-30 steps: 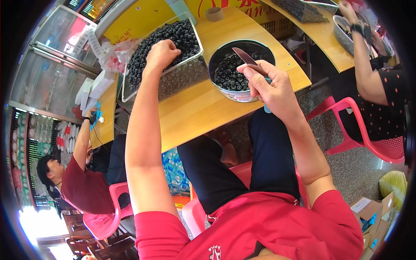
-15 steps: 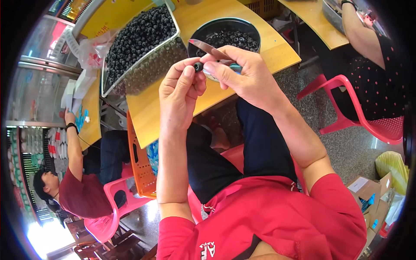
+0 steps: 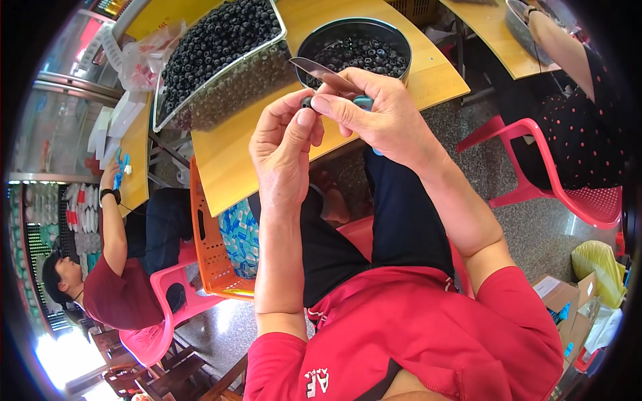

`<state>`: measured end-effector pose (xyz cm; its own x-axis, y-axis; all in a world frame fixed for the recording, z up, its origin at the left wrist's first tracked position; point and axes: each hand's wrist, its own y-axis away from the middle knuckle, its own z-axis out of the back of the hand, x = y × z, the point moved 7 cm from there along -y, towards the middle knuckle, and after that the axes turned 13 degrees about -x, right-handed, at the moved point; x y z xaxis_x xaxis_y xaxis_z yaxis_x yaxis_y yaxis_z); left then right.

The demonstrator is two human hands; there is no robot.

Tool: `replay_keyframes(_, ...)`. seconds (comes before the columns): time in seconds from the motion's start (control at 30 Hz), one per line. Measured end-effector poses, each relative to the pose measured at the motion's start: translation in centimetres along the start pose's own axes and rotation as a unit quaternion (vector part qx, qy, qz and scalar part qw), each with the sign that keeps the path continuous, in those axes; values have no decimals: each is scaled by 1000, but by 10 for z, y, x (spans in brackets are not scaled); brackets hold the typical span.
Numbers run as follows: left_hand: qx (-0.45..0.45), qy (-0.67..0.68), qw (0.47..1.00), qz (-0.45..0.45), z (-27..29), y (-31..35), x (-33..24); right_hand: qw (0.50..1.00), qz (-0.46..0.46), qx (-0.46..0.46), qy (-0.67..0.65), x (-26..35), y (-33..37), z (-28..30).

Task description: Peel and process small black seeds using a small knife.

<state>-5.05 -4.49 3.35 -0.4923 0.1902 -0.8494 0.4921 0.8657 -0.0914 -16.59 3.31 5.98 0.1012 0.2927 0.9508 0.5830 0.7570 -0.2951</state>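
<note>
My left hand [image 3: 286, 137] pinches a small round black piece [image 3: 307, 102] between thumb and fingertips. Fingers cover most of that piece, so its exact kind does not show. Closed around a knife [image 3: 324, 72], my right hand [image 3: 378, 113] has its thumb tip up against the piece. The blade points up and to the left, and a bit of teal handle shows in the palm. Just beyond my hands stands a dark round bowl [image 3: 404, 41] with similar black pieces in it. A clear rectangular bin [image 3: 234, 93] to its left is heaped with the same kind.
Both containers stand on a yellow wooden table [image 3: 231, 164]. An orange crate [image 3: 206, 247] with blue-and-white packets is left of my legs. One person in a maroon shirt [image 3: 124, 294] sits at left; another in a dotted top [image 3: 578, 134] sits at right. Cardboard boxes [image 3: 565, 297] lie lower right.
The black piece is now more covered by my fingertips. My view has shifted slightly, showing more of the orange crate. The left person's hand has moved down by the blue items.
</note>
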Motion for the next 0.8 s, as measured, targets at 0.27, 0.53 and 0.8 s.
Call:
replay_keyframes(0.27, 8, -65, 998, -12, 7, -2, 0, 997, -63, 26, -31, -12, -1, -4)
replay_keyframes(0.53, -11, -34, 999, 17, 7, 5, 4, 998, -54, 30, -32, -12, -1, -6)
replay_keyframes(0.8, -26, -2, 999, 34, 16, 1, 8, 998, 56, -1, 21, -2, -3, 1)
